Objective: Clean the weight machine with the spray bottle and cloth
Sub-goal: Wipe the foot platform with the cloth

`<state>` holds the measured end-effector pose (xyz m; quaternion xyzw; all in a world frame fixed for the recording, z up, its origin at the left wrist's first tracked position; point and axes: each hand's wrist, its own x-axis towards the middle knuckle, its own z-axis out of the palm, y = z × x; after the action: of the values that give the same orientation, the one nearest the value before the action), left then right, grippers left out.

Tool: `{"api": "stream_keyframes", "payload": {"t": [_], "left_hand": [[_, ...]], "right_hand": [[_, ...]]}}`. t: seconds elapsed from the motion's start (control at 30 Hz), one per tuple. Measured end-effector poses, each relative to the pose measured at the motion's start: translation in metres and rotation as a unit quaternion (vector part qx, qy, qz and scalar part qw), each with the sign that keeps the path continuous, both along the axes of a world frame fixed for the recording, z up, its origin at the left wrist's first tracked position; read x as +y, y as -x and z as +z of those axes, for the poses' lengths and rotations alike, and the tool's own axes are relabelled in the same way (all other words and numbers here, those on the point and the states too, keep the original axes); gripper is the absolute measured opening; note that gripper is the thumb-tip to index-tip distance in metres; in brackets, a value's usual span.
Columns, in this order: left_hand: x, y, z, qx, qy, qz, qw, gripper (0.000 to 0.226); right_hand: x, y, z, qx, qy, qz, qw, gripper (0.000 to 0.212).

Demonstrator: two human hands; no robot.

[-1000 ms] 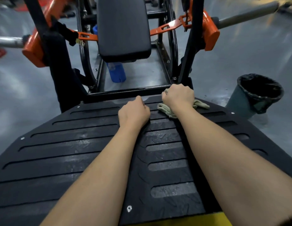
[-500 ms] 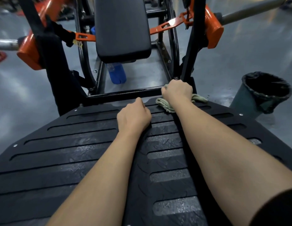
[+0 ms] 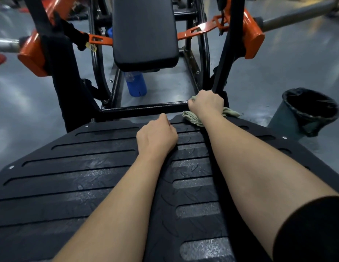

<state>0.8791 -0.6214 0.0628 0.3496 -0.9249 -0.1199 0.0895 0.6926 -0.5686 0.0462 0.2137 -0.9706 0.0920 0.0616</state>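
At far edge of the footplate (image 3: pixel 70 167), R corner, I've got the right hand (image 3: pixel 205 103) bunched over the cloth (image 3: pixel 192 118). Fingers are curled down and press it where the crossbar (image 3: pixel 146 108) meets the upright post (image 3: pixel 227 53), and cloth tails stick out both sides of the wrist. The left hand (image 3: pixel 157 137) is a loose fist w/ knuckles propped on the plate. It holds nothing I can see.

Step in hand, I judge, is wiping the bar/post joint. To do it well I'd wrap the cloth round the bar, not just dab the top, then drag along it toward the L w/ firm pressure. I'd refold once the face is dirty. The left hand is a good brace where it is.

The spray bottle (image 3: pixel 137 86) (blue, I take it for that) stands on the floor under the seat pad (image 3: pixel 144 31), beyond the bar and apart from both hands.

Room: the bar is open leftward. On the R the post blocks, so tight there. Plate slots could snag cloth tails. The bin (image 3: pixel 282 118) is off to the R, well apart.
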Motion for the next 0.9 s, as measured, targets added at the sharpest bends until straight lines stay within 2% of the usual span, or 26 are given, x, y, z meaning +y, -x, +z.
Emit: {"api": "stream_keyframes", "payload": {"t": [0.17,0.37,0.53,0.7,0.83,0.9], "left_hand": [[0.001,0.0,0.001,0.0,0.002,-0.002,1.0,0.02],[0.001,0.001,0.001,-0.005,-0.001,-0.002,1.0,0.022],[0.001,0.001,0.002,-0.008,-0.007,-0.005,1.0,0.025],[0.002,0.0,0.004,-0.016,-0.014,-0.006,1.0,0.026],[0.002,-0.001,0.005,-0.019,-0.021,-0.003,1.0,0.027],[0.003,-0.001,0.006,-0.021,-0.023,-0.001,1.0,0.027]], "right_hand": [[0.003,0.0,0.0,0.011,0.029,0.033,0.999,0.044],[0.01,-0.01,0.002,-0.039,-0.051,0.067,0.996,0.054],[0.027,-0.029,0.009,-0.093,-0.076,0.057,0.991,0.064],[0.048,-0.057,0.025,-0.136,-0.042,0.119,0.983,0.047],[0.069,-0.085,0.039,-0.127,-0.02,0.151,0.98,0.037],[0.079,-0.097,0.043,-0.108,-0.039,0.164,0.98,0.035]]}}
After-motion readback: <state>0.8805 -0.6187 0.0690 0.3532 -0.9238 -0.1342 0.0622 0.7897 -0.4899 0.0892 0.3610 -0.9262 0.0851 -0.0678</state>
